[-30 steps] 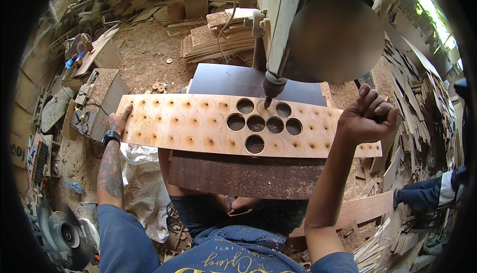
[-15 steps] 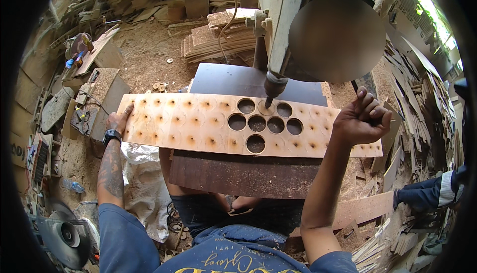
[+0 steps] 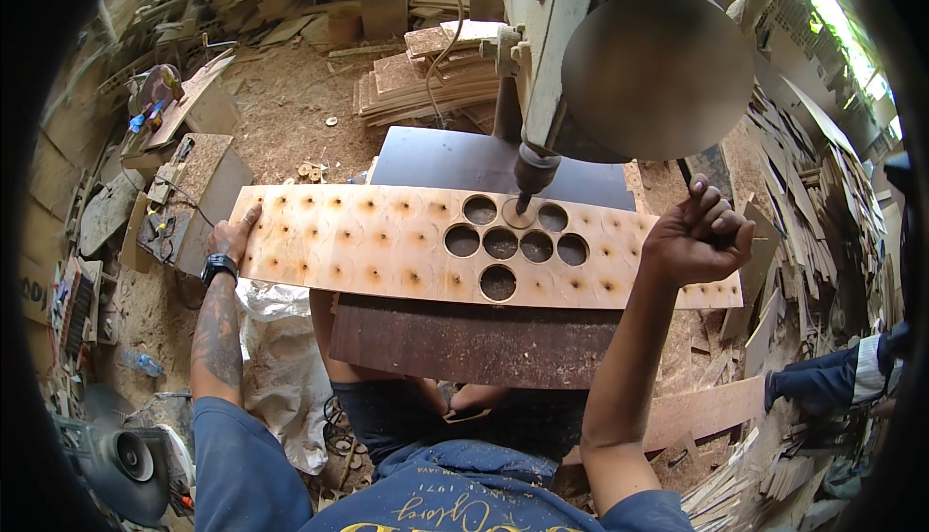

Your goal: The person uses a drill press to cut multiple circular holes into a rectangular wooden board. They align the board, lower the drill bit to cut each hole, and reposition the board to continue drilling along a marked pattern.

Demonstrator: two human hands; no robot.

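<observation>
A long pale plywood board [image 3: 368, 242] lies crosswise in front of me, marked with rows of scorched drill points. Several round holes are cut through its middle right part. My left hand [image 3: 232, 234] grips the board's left end, thumb on top. Over the board's far edge, the chuck [image 3: 537, 168] of a drill press [image 3: 544, 68] points down, its bit at a ring-shaped cut among the holes. Raised at the right, my right hand [image 3: 704, 234] is closed round the dark feed lever [image 3: 685, 174], most of which the fingers and a blurred round patch hide.
Under the board are a brown worktop [image 3: 464, 343] and a dark sheet [image 3: 416, 153]. Stacked boards [image 3: 426, 82] lie behind, and wood offcuts [image 3: 789, 203] crowd the right. A fan [image 3: 131, 455] stands at lower left. Another person's leg [image 3: 818, 377] shows at the right.
My right hand has shifted slightly down and to the left with the lever. The chuck sits a touch lower. My left hand stays on the board's end, and the board has hardly moved.
</observation>
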